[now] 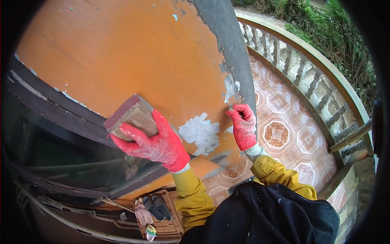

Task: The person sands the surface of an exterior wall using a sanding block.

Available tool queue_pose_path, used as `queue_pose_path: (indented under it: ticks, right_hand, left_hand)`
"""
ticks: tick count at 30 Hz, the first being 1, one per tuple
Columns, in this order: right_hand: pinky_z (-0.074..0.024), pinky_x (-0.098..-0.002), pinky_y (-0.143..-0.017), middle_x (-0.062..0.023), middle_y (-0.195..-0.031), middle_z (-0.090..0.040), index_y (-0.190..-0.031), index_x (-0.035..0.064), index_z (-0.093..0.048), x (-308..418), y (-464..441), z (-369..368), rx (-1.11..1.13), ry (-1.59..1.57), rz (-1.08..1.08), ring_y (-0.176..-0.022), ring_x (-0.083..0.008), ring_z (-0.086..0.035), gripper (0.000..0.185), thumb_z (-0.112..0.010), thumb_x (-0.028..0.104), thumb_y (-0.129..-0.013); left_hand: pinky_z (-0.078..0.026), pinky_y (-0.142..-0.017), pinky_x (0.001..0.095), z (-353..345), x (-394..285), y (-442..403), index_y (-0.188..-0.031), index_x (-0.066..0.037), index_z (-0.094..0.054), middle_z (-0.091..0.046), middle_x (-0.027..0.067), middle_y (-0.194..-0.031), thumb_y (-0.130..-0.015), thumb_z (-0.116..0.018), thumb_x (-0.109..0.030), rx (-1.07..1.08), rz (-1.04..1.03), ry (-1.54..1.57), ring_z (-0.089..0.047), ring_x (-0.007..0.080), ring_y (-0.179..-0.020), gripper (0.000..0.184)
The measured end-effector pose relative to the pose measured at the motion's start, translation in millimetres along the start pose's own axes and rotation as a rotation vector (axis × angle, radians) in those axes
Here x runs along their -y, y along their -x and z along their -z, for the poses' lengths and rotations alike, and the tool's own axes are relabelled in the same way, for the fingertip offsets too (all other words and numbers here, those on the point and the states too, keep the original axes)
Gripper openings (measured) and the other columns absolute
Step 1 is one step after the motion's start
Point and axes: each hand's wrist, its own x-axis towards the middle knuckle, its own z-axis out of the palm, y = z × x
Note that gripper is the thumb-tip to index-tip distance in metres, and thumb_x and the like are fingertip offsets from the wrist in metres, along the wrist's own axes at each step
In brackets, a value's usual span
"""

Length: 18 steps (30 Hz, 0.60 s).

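My left hand, in a dusty red glove, grips a sanding block, a wooden block with reddish sandpaper round it. The block rests against the orange painted wall, near the dark window frame. My right hand, in a matching glove, is closed in a pinch near the wall's grey edge band. A small tip of something shows at its fingertips, too small to name. Between the hands, a ragged bare white patch shows where paint is gone. Above my right hand lies another peeled spot.
A brown plastic rack below holds dark slippers and pink shoes. On the right, patterned floor tiles run to a curved balustrade. A wooden pole leans at far right. Plants grow beyond.
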Motion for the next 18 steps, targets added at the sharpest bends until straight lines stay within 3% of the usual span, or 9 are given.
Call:
queue_pose_path:
  ticks: [2,4,5,6,8,12,13,16,18]
  right_hand:
    - [-0.0478,-0.0268,-0.071,-0.0044,-0.094,-0.060,-0.092,0.0015,-0.064,1.0,10.5,0.2,0.014,-0.002,0.076,-0.080,-0.0112,-0.058,0.011,-0.071,-0.001,-0.084]
    - [-0.0472,-0.0258,-0.069,-0.0023,-0.089,-0.061,-0.092,0.0028,-0.064,-2.4,27.3,-6.1,0.003,0.031,-0.044,-0.077,-0.0096,-0.057,0.014,-0.074,0.001,-0.082]
    - [-0.0462,-0.0253,-0.066,0.0008,-0.081,-0.063,-0.091,0.0040,-0.067,-11.2,33.2,-4.7,0.084,-0.070,-0.319,-0.073,-0.0069,-0.055,0.013,-0.077,0.009,-0.083]
    - [-0.0462,-0.0253,-0.066,0.0008,-0.081,-0.063,-0.091,0.0040,-0.067,-13.4,32.8,-4.9,0.078,-0.069,-0.316,-0.073,-0.0069,-0.055,0.013,-0.077,0.009,-0.083]
    - [-0.0451,-0.0247,-0.064,0.0035,-0.076,-0.064,-0.089,0.0042,-0.070,-14.1,33.2,-6.6,0.285,-0.081,-0.566,-0.070,-0.0051,-0.053,0.015,-0.076,0.018,-0.086]
    - [-0.0437,-0.0242,-0.062,0.0038,-0.075,-0.064,-0.088,0.0046,-0.072,-8.5,30.5,-16.9,0.313,-0.044,-0.588,-0.069,-0.0047,-0.052,0.018,-0.075,0.022,-0.087]
    - [-0.0437,-0.0242,-0.062,0.0038,-0.075,-0.064,-0.088,0.0046,-0.072,-7.1,30.8,-18.6,0.316,-0.046,-0.590,-0.069,-0.0047,-0.052,0.018,-0.075,0.022,-0.087]
    - [-0.0439,-0.0248,-0.062,0.0034,-0.073,-0.064,-0.087,0.0049,-0.071,-9.0,34.3,-16.3,0.294,-0.055,-0.602,-0.068,-0.0053,-0.053,0.018,-0.075,0.023,-0.087]
    - [-0.0450,-0.0257,-0.062,0.0022,-0.073,-0.064,-0.086,0.0050,-0.071,-17.2,37.9,-5.1,0.316,-0.152,-0.624,-0.068,-0.0067,-0.054,0.019,-0.074,0.023,-0.088]
  left_hand:
    - [-0.040,-0.098,0.0584,-2.5,2.7,26.3,-0.156,-0.025,-0.027,-0.029,0.0306,-0.151,-0.079,-0.083,-0.031,-0.009,-0.139,-0.008,-0.041,0.0493,-0.129,0.095]
    - [-0.040,-0.099,0.0584,-1.8,-1.8,80.6,-0.155,-0.024,-0.028,-0.030,0.0302,-0.150,-0.080,-0.082,-0.033,0.027,-0.135,-0.004,-0.040,0.0486,-0.131,0.093]
    - [-0.040,-0.100,0.0583,-3.9,-4.4,94.2,-0.154,-0.023,-0.029,-0.030,0.0299,-0.149,-0.081,-0.081,-0.035,0.053,-0.134,0.003,-0.040,0.0479,-0.132,0.090]
    - [-0.040,-0.100,0.0583,-4.0,-4.6,91.0,-0.154,-0.023,-0.029,-0.030,0.0299,-0.149,-0.081,-0.081,-0.035,0.053,-0.135,0.010,-0.040,0.0479,-0.132,0.090]
    - [-0.040,-0.100,0.0588,-1.0,-1.2,69.0,-0.154,-0.023,-0.029,-0.030,0.0304,-0.149,-0.080,-0.082,-0.036,0.045,-0.124,0.063,-0.041,0.0483,-0.131,0.092]
    - [-0.040,-0.100,0.0594,-0.5,-3.1,11.7,-0.156,-0.023,-0.026,-0.029,0.0303,-0.150,-0.080,-0.082,-0.037,0.010,-0.032,-0.047,-0.040,0.0487,-0.131,0.096]
    - [-0.040,-0.098,0.0592,-1.7,0.4,18.7,-0.157,-0.028,-0.024,-0.030,0.0302,-0.150,-0.078,-0.083,-0.038,0.006,-0.078,-0.050,-0.042,0.0495,-0.129,0.098]
    - [-0.042,-0.095,0.0580,-6.9,-2.4,89.3,-0.153,-0.030,-0.030,-0.034,0.0296,-0.149,-0.077,-0.083,-0.041,0.040,-0.182,0.008,-0.044,0.0499,-0.128,0.094]
    - [-0.043,-0.093,0.0577,-5.8,4.8,152.0,-0.148,-0.029,-0.035,-0.037,0.0294,-0.146,-0.075,-0.085,-0.041,0.191,-0.114,0.120,-0.045,0.0500,-0.126,0.089]
